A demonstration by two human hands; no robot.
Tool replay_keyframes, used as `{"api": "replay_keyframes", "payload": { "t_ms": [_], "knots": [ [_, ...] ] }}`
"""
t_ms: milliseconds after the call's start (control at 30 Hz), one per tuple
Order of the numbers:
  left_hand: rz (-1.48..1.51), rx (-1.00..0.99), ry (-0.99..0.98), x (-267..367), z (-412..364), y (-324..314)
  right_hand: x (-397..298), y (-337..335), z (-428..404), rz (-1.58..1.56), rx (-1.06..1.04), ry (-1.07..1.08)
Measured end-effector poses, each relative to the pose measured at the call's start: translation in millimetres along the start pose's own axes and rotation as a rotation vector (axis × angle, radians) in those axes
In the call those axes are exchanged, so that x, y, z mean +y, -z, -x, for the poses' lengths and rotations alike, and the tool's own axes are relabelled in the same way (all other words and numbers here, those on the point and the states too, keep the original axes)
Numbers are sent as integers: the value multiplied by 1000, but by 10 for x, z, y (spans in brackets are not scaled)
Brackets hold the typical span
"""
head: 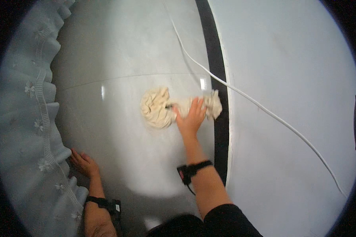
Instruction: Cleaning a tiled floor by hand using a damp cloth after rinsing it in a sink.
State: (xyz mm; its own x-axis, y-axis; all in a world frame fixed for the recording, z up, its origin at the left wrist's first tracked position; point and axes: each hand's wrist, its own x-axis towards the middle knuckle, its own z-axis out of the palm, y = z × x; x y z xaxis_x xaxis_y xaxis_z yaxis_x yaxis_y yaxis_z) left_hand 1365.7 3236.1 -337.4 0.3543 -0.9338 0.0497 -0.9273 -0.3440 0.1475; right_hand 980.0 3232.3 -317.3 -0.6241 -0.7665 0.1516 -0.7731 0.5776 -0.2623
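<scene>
A crumpled cream cloth (157,108) lies on the glossy pale floor, stretching right until its end overlaps the dark baseboard. My right hand (191,117) is over the narrower middle of this cloth, thumb and fingers astride its bunched fabric; hand and cloth are slightly blurred. A small dark spot shows in the folds by my thumb, too unclear to name. At lower left, my left hand (84,163) rests at floor level beside a ruffled fabric skirt (44,118), holding nothing visible. Its fingertips reach the skirt's hem and are partly hidden there.
A white cable (255,102) runs from the floor at the top, across the dark baseboard (216,59), and over the white wall (284,59) to the lower right. The skirt, trimmed with lace and flowers, hangs along the left side. Both my wrists wear black strapped devices (184,174).
</scene>
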Motion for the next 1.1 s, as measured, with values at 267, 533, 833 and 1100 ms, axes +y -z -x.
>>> {"api": "replay_keyframes", "payload": {
  "t_ms": [267,533,833,1100],
  "knots": [
    [375,-8,43,-536,-221,-196,-387,-50,-899,-17,-62,143],
    [-29,-30,7,1554,-572,-134,-197,-176,-918,-1,-17,212],
    [-64,-53,-24,1583,-636,54,34,152,-847,-238,-257,344],
    [-50,-106,-29,1633,-701,201,-639,44,-1219,-34,-364,466]
  ]
}}
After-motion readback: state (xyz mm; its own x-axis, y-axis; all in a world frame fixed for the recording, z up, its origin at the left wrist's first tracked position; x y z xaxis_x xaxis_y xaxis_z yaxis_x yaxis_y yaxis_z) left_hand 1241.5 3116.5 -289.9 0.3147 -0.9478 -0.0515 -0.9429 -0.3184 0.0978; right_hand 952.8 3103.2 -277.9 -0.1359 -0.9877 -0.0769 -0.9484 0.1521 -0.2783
